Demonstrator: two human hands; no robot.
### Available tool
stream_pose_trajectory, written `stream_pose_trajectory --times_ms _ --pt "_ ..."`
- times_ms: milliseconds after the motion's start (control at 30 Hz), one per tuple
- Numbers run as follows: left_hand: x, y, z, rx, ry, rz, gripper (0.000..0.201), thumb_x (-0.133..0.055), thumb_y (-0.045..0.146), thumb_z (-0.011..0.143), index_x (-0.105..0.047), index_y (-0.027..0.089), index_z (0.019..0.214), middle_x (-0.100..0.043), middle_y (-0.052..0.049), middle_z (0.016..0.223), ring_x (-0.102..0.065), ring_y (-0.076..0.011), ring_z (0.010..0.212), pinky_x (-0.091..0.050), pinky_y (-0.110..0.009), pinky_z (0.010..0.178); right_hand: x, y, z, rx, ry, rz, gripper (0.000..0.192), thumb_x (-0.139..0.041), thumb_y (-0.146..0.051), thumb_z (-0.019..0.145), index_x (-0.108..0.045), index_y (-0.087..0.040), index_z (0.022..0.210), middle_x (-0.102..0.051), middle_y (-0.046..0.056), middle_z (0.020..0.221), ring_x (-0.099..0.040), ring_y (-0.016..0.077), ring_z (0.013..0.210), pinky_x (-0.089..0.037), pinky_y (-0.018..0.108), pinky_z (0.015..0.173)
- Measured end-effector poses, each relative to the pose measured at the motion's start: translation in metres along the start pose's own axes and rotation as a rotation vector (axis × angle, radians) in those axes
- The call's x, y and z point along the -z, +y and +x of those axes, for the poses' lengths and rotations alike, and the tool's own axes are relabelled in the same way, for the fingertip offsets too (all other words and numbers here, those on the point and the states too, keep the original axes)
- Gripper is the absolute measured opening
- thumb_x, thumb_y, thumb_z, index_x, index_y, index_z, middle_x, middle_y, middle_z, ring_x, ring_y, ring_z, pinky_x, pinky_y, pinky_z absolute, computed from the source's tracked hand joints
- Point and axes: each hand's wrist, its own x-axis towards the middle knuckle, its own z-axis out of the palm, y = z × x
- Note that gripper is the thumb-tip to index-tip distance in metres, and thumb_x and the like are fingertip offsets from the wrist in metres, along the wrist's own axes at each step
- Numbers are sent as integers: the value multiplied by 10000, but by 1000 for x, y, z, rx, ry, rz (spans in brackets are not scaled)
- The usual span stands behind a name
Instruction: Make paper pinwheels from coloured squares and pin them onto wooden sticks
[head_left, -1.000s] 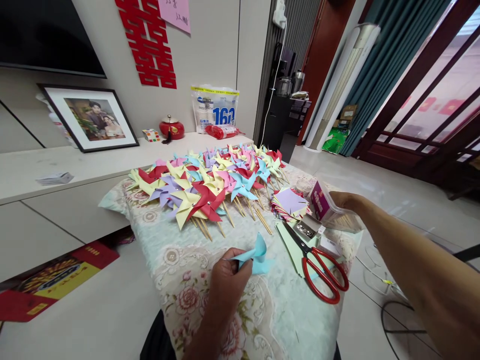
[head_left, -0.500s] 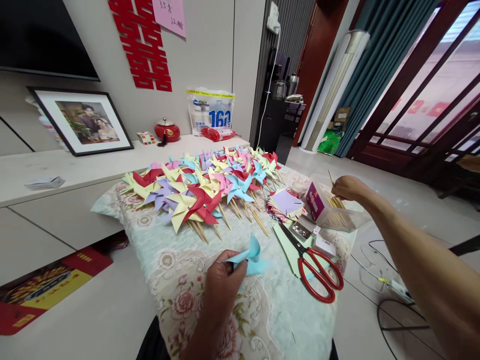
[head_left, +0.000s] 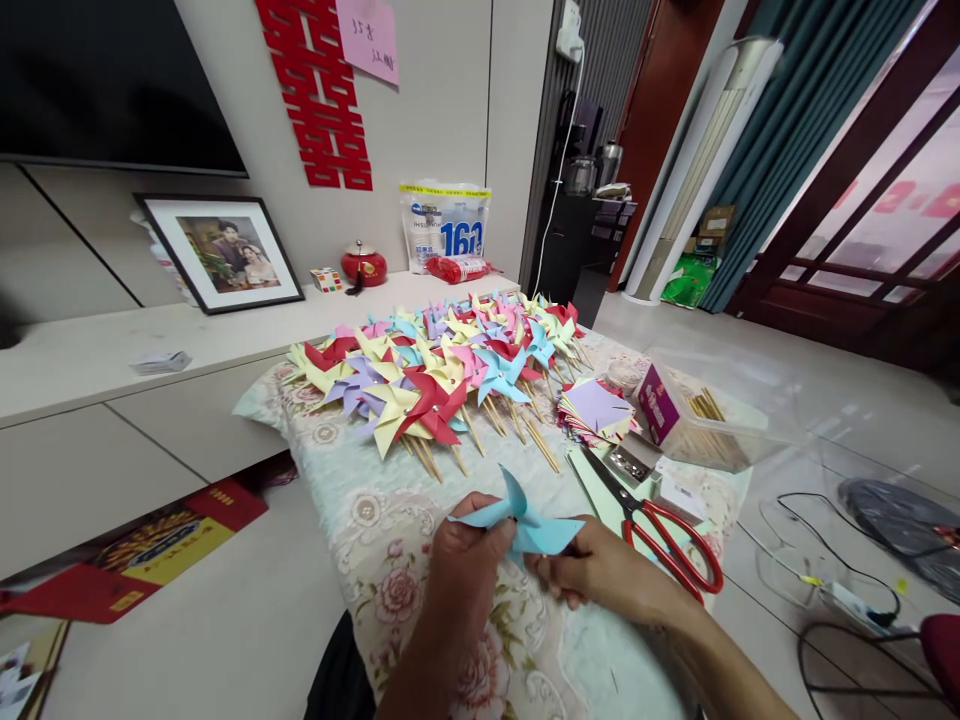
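Observation:
My left hand (head_left: 472, 550) pinches a light-blue paper pinwheel (head_left: 544, 532) at its middle, low over the near part of the table. Close against the pinwheel's right side is my right hand (head_left: 596, 570), with fingers curled closed. The thin wooden stick that it held half a second ago is hidden behind the paper and fingers now. Red-handled scissors (head_left: 679, 550) lie right of my hands on pale green paper (head_left: 592, 490). Beyond them stand a small open box of metal fasteners (head_left: 630, 462) and a clear plastic box (head_left: 720, 440) with wooden sticks (head_left: 705, 404).
Many finished pinwheels on sticks (head_left: 435, 405) cover the back of the flowered tablecloth (head_left: 397, 590). A stack of coloured paper squares (head_left: 596, 410) lies beside loose sticks (head_left: 541, 445). Behind is a white cabinet (head_left: 187, 340) with a framed photo (head_left: 225, 252). Cables (head_left: 840, 510) lie on the floor.
My right hand has come from the box of sticks, where it held a stick, back to the pinwheel. My left hand still holds the pinwheel. The whole view has shifted slightly.

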Motion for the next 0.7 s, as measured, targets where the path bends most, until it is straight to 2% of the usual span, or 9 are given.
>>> stream_pose_trajectory --times_ms 167,300,333,367,433,500,600,700 --pt "-5 -6 -3 -44 -17 89 192 -824 239 619 -659 161 680 -623 17 587 -529 -118 553 -409 -237 581 -6 -3 -2 59 -49 -35 85 -521 -127 639 -593 -170 634 -574 -24 606 -501 102 538 -427 214 519" --pt "-6 -4 -3 -54 52 79 173 -796 217 613 -651 163 691 -619 27 588 -510 -112 550 -412 -232 580 14 2 -8 49 -168 -83 75 -667 -209 736 -693 -163 789 -623 -21 674 -564 126 626 -443 234 602" --pt "-6 -2 -2 -61 80 72 171 -789 219 614 -646 165 691 -627 26 597 -512 -112 563 -414 -231 594 21 3 -11 57 -149 -106 155 -717 -276 753 -721 -165 862 -644 -10 705 -581 142 663 -451 246 628" --pt "-6 -1 0 -68 107 70 171 -784 223 616 -641 166 690 -629 27 600 -513 -112 575 -412 -229 607 27 3 -13 90 -53 -91 262 -745 -352 761 -730 -174 952 -673 7 761 -607 166 717 -468 267 665" --pt "-6 1 2 -74 145 93 178 -782 226 615 -629 168 684 -617 34 595 -505 -109 586 -401 -224 617 36 0 -14 175 137 -28 490 -726 -467 796 -678 -203 1206 -717 70 1009 -643 241 947 -492 347 829" --pt "-6 1 4 -78 181 144 185 -781 225 611 -621 169 685 -591 47 580 -477 -100 566 -373 -215 593 37 -5 -11 257 249 15 573 -696 -527 815 -634 -213 1290 -686 113 1192 -603 293 1123 -458 413 953" --pt "-6 0 4 -102 202 203 185 -772 236 626 -615 171 700 -582 55 573 -449 -91 541 -345 -210 562 23 -12 3 369 260 21 505 -716 -544 798 -690 -206 1173 -655 122 1253 -587 312 1153 -456 419 959" --pt "-6 0 3 -112 164 251 187 -768 239 649 -601 176 706 -586 54 573 -454 -95 538 -351 -213 559 6 -11 19 435 269 -8 369 -768 -485 775 -728 -195 1000 -677 94 1154 -608 279 1069 -472 370 908"
